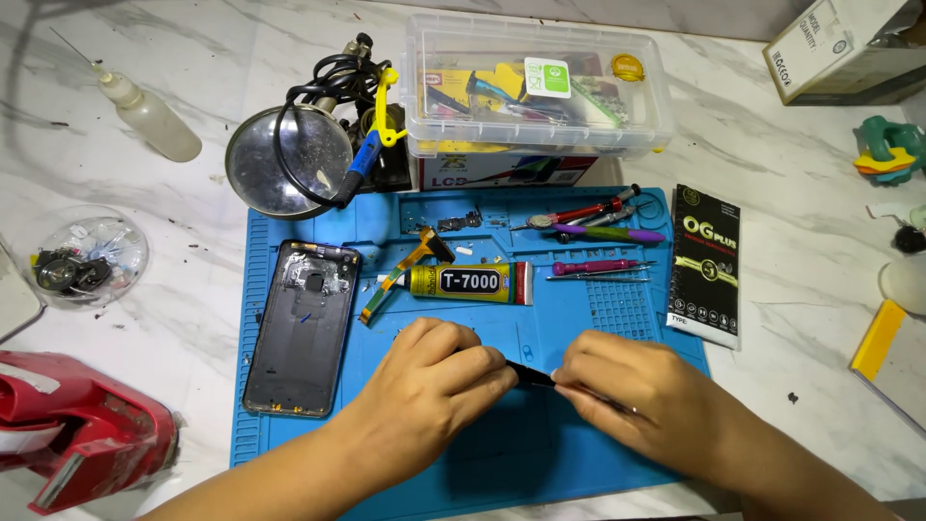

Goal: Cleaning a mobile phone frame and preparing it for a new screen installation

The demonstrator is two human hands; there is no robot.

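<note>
On blue mat point(579, 453): left hand point(429, 381) and right hand point(627, 391) both pinch thin black strip point(531, 378), mostly hidden.

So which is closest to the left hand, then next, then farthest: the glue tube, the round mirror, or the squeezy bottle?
From the left hand:
1. Glue tube, lying just above it on the blue mat.
2. Round mirror, farther up at the mat's top-left corner.
3. Squeezy bottle, farthest, at the table's far left.
</note>
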